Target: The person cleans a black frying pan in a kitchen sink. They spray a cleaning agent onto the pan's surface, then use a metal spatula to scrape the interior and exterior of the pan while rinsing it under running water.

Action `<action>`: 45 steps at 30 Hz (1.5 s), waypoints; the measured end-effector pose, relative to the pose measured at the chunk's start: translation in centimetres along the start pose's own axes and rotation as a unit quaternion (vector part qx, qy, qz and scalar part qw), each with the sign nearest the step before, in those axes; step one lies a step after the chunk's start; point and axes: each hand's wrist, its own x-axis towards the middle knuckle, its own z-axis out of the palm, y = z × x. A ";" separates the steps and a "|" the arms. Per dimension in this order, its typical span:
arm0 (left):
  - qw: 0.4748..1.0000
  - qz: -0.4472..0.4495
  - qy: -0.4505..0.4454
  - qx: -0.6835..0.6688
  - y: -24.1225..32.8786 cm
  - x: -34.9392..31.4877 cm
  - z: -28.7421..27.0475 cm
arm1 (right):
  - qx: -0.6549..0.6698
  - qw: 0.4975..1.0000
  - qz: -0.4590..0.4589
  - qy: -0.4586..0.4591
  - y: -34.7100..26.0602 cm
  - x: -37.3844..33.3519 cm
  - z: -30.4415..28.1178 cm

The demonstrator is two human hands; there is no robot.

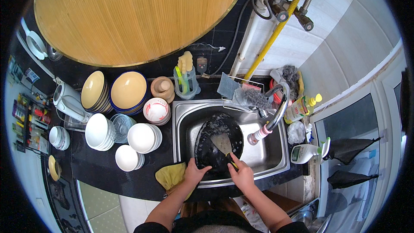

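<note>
While my right hand grips a scraper by its handle, the flat grey blade lies over the inside of the black pan, which sits in the steel sink. My left hand grasps the pan's near left rim. A yellow cloth lies beside my left wrist, and stacked white bowls stand on the black surface to the left.
</note>
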 end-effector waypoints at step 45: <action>0.975 0.117 -0.053 0.183 1.4 -4.0 -2.4 | 0.081 0.995 0.012 0.062 0.6 -6.8 -2.8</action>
